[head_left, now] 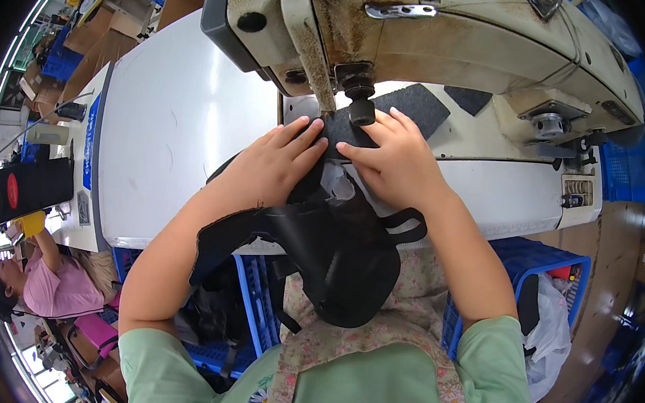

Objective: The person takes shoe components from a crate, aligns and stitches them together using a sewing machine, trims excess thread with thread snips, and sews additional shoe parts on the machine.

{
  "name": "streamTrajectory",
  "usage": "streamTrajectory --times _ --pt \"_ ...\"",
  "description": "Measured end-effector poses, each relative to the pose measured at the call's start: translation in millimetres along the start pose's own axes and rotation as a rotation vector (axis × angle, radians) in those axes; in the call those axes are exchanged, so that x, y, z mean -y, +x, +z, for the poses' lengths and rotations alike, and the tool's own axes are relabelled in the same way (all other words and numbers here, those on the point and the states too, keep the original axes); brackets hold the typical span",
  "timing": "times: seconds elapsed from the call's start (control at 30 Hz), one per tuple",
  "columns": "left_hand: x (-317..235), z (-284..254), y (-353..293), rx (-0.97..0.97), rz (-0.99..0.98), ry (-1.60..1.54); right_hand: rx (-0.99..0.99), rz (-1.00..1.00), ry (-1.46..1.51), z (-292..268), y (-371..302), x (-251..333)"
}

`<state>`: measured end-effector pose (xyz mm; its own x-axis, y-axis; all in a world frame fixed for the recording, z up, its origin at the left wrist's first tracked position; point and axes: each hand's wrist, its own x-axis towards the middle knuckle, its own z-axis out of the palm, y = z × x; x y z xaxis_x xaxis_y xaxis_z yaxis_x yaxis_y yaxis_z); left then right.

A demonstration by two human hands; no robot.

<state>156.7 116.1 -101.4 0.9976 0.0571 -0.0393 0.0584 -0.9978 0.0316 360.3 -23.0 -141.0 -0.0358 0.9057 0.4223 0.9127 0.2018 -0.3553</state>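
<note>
Both hands are at the needle area of a worn beige sewing machine (441, 44). Under them is a black leather-like sewn piece (333, 255) with a rounded end and a strap loop; its exact kind I cannot make out. Its bulk hangs over the table edge toward my lap. My left hand (276, 160) holds its upper edge, fingers stretched over it just left of the presser area, thumb hidden. My right hand (398, 158) grips the same edge from the right, thumb and fingers bent around it. White lining (337, 181) shows between my hands. The needle tip is hidden.
Dark grey flat pieces (413, 106) lie on the machine bed behind my right hand. The white table (167, 151) stretches left. Blue crates (250, 302) stand below the table, with another crate (553, 257) at right. At far left a person (62, 279) in pink sits working.
</note>
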Motion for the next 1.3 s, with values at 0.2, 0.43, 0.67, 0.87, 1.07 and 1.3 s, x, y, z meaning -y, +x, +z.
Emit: streamTrajectory --times 0.2,0.43,0.67,0.87,1.07,1.3 --pt "1 -8 7 -0.005 -0.016 -0.051 -0.014 0.007 0.008 2 3 -8" --pt "5 -11 14 -0.055 -0.024 -0.093 -0.061 0.017 0.042 6 9 -15" --pt "8 -10 16 -0.061 -0.030 -0.101 -0.063 0.034 0.072 7 11 -18" --pt "8 -7 15 -0.076 -0.031 -0.075 -0.043 0.026 0.144 5 12 -19" --pt "6 -4 14 -0.095 -0.051 -0.091 -0.023 0.043 0.084 6 11 -18" --pt "7 -1 11 -0.083 -0.074 -0.110 -0.047 0.043 0.105 7 11 -14"
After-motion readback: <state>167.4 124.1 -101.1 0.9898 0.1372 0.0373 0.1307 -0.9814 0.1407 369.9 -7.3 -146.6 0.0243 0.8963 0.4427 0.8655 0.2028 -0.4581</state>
